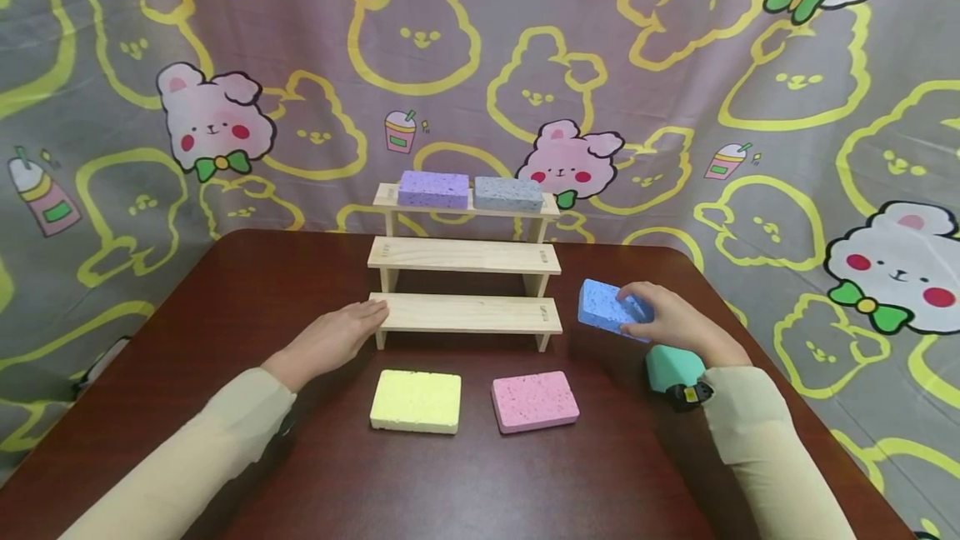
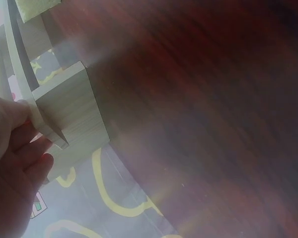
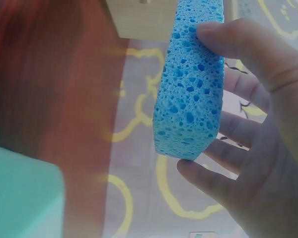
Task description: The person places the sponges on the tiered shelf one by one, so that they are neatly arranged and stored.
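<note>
My right hand [image 1: 660,319] holds a blue sponge [image 1: 597,305] above the table, just right of a three-tier wooden rack [image 1: 465,312]. In the right wrist view the thumb presses one side of the pitted blue sponge [image 3: 188,94], with fingers on the other. At the rack's left, my left hand [image 1: 337,340] grips the end of the lowest board; the left wrist view has curled fingers [image 2: 39,166] at that board. A purple sponge [image 1: 433,190] and a grey sponge [image 1: 508,193] sit side by side on the top tier.
In front of the rack, a yellow sponge [image 1: 416,401] and a pink sponge [image 1: 535,402] lie flat on the dark wooden table [image 1: 450,490]. A green sponge [image 1: 673,367] is partly hidden by my right wrist. Behind the table hangs a patterned curtain [image 1: 450,107].
</note>
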Demonstrator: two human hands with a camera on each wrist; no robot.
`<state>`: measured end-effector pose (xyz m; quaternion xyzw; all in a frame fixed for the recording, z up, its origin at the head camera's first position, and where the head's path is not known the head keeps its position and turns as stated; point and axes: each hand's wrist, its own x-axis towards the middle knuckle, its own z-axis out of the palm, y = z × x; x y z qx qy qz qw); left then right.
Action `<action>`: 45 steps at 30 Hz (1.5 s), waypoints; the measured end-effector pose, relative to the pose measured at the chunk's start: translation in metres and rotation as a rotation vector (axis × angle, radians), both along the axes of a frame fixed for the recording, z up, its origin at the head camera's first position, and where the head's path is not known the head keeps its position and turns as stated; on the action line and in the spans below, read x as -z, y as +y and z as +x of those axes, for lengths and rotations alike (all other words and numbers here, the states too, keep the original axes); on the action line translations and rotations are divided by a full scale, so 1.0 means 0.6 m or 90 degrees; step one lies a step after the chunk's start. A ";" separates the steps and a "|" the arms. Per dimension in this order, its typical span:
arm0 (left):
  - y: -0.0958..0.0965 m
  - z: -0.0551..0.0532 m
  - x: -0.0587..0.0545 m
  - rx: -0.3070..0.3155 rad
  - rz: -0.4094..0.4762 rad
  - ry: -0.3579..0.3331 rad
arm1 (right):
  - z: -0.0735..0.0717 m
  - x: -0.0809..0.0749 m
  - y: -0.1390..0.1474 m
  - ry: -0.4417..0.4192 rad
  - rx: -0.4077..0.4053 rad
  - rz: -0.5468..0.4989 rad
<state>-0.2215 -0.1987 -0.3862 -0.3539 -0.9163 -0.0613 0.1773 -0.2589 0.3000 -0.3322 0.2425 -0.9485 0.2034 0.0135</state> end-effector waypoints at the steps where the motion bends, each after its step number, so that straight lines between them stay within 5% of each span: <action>1: 0.000 0.000 0.000 0.000 0.000 0.000 | 0.000 -0.004 -0.001 0.000 0.002 0.000; 14: -0.001 -0.003 0.002 0.005 0.003 0.011 | -0.016 -0.047 -0.038 0.036 0.001 0.015; 45: -0.003 -0.004 0.007 0.012 0.013 0.018 | -0.058 -0.102 -0.180 0.152 -0.141 -0.009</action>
